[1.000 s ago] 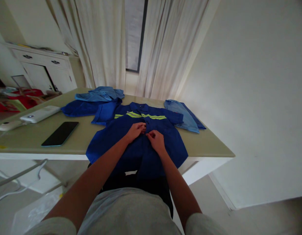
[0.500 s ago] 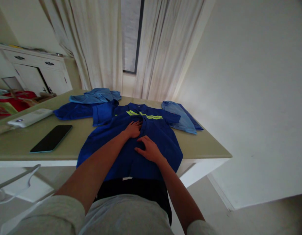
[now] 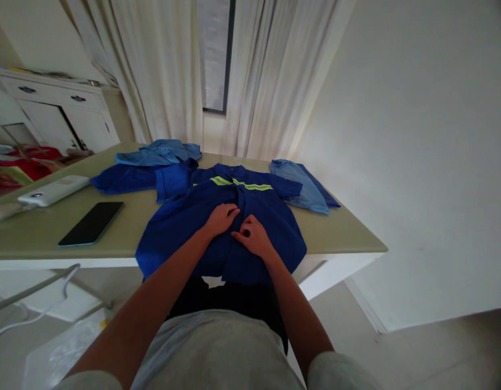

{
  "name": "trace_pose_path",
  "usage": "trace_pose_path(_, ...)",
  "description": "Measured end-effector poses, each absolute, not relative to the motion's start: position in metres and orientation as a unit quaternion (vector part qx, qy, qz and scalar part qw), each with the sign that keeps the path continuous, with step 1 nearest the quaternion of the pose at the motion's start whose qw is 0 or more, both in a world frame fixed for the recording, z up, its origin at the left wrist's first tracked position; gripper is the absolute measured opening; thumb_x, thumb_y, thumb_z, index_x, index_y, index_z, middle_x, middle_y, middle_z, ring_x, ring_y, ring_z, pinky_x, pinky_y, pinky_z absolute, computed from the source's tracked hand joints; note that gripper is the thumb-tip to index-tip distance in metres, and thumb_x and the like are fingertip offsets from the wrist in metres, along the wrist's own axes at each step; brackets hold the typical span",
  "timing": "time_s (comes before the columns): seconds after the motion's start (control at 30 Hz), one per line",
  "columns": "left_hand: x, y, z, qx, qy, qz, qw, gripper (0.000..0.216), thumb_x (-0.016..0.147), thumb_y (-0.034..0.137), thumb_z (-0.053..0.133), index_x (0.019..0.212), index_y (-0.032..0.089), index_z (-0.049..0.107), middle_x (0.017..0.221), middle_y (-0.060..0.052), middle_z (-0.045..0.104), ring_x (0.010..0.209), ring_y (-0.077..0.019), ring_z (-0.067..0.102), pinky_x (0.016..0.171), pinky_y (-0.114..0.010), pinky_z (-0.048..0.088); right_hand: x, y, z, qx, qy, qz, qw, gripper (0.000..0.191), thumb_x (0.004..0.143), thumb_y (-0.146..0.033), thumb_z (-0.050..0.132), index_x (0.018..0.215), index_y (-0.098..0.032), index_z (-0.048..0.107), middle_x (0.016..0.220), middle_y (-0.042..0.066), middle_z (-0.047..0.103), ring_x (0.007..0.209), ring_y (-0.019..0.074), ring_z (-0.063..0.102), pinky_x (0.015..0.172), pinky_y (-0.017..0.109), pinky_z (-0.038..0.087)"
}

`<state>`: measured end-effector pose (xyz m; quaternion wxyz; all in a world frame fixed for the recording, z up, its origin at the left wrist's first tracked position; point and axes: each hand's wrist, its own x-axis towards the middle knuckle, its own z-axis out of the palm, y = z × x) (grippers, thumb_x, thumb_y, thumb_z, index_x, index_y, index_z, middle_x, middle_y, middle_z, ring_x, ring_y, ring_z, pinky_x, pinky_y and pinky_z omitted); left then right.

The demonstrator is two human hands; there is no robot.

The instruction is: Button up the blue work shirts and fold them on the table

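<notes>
A person in a grey top works with bare hands at the front of a dark blue, short-sleeved cloth shirt, spread collar-away on a pale green table with a white edge. The shirt lies directly under the fingers of both hands, its lower part hanging over the near table edge on the person's side of them. The left hand rests on the cloth beside the front opening, its fingers close together and bent down; whether they pinch the fabric cannot be told. The right hand, just beside it, curls its fingers toward the thumb around a dark gap; whether the tips are clamped on cloth cannot be told either. Beyond the fingers lie yellow-green chest stripes. Left of the fingers are a flat, black rectangular smartphone and, farther left, a long white device. Beyond the fingers to the left, a crumpled light blue cloth garment lies behind a royal blue cloth garment; beyond them to the right sits a folded light blue garment, near the shirt's sleeve. Farthest past the fingers hang cream fabric curtains
</notes>
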<state>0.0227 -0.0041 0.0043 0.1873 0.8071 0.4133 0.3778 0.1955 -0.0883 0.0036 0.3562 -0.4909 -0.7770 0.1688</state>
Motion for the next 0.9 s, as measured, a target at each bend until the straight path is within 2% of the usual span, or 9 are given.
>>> trace_pose_path(0.1, 0.022, -0.012, 0.007, 0.771, 0.42, 0.398, 0.265, 0.033, 0.1, 0.041, 0.047, 0.074, 0.023, 0.052, 0.064, 0.001, 0.063, 0.061, -0.018, 0.062, 0.065, -0.03, 0.046, 0.198, -0.089, 0.006, -0.452, -0.796, 0.193, 0.353, 0.029, 0.085, -0.017, 0.08, 0.065, -0.019, 0.059, 0.091, -0.001, 0.057, 0.077, 0.0127, 0.055, 0.072, 0.027, 0.041)
trace_pose_path(0.23, 0.024, -0.014, 0.013, 0.736, 0.408, 0.389, 0.374, 0.032, 0.1, 0.043, 0.047, 0.075, 0.023, 0.05, 0.052, 0.005, 0.057, 0.046, -0.0148, 0.058, 0.053, -0.026, 0.042, 0.201, -0.09, 0.009, -0.435, -0.794, 0.218, 0.364, 0.02, 0.078, -0.015, 0.085, 0.084, -0.02, 0.067, 0.086, -0.003, 0.059, 0.071, 0.0123, 0.052, 0.068, 0.026, 0.041)
trace_pose_path(0.3, 0.025, -0.012, 0.014, 0.72, 0.399, 0.403, 0.4, 0.033, 0.099, 0.046, 0.05, 0.076, 0.022, 0.053, 0.052, 0.004, 0.058, 0.045, -0.0141, 0.059, 0.051, -0.025, 0.041, 0.201, -0.092, 0.008, -0.448, -0.789, 0.205, 0.366, 0.021, 0.077, -0.017, 0.087, 0.091, -0.02, 0.071, 0.087, -0.002, 0.06, 0.07, 0.0124, 0.052, 0.067, 0.026, 0.041)
trace_pose_path(0.4, 0.026, -0.011, 0.013, 0.693, 0.403, 0.422, 0.424, 0.037, 0.097, 0.051, 0.055, 0.075, 0.021, 0.055, 0.052, 0.003, 0.059, 0.043, -0.0133, 0.058, 0.048, -0.024, 0.039, 0.198, -0.094, 0.005, -0.472, -0.786, 0.159, 0.367, 0.01, 0.082, -0.015, 0.08, 0.088, -0.02, 0.074, 0.084, -0.001, 0.06, 0.07, 0.0131, 0.054, 0.068, 0.027, 0.041)
trace_pose_path(0.5, 0.026, -0.01, 0.013, 0.679, 0.408, 0.432, 0.432, 0.038, 0.095, 0.052, 0.057, 0.075, 0.02, 0.056, 0.051, 0.004, 0.057, 0.041, -0.0128, 0.056, 0.046, -0.024, 0.038, 0.197, -0.095, 0.003, -0.472, -0.791, 0.138, 0.365, 0.01, 0.085, -0.011, 0.073, 0.087, -0.021, 0.076, 0.084, 0.0, 0.062, 0.071, 0.0137, 0.055, 0.069, 0.028, 0.042)
trace_pose_path(0.7, 0.024, -0.01, 0.012, 0.675, 0.398, 0.441, 0.438, 0.039, 0.094, 0.053, 0.058, 0.073, 0.02, 0.055, 0.052, 0.004, 0.057, 0.041, -0.0118, 0.055, 0.045, -0.023, 0.037, 0.205, -0.085, 0.005, -0.449, -0.776, 0.247, 0.368, 0.011, 0.088, -0.013, 0.071, 0.085, -0.02, 0.079, 0.084, 0.0, 0.064, 0.066, 0.0115, 0.054, 0.065, 0.026, 0.042)
trace_pose_path(0.9, 0.024, -0.006, 0.009, 0.667, 0.402, 0.444, 0.443, 0.04, 0.093, 0.055, 0.057, 0.073, 0.02, 0.055, 0.052, 0.004, 0.056, 0.041, -0.0112, 0.053, 0.045, -0.023, 0.037, 0.206, -0.08, 0.006, -0.45, -0.764, 0.278, 0.369, 0.01, 0.089, -0.018, 0.072, 0.083, -0.019, 0.081, 0.084, 0.001, 0.066, 0.067, 0.0116, 0.056, 0.064, 0.026, 0.042)
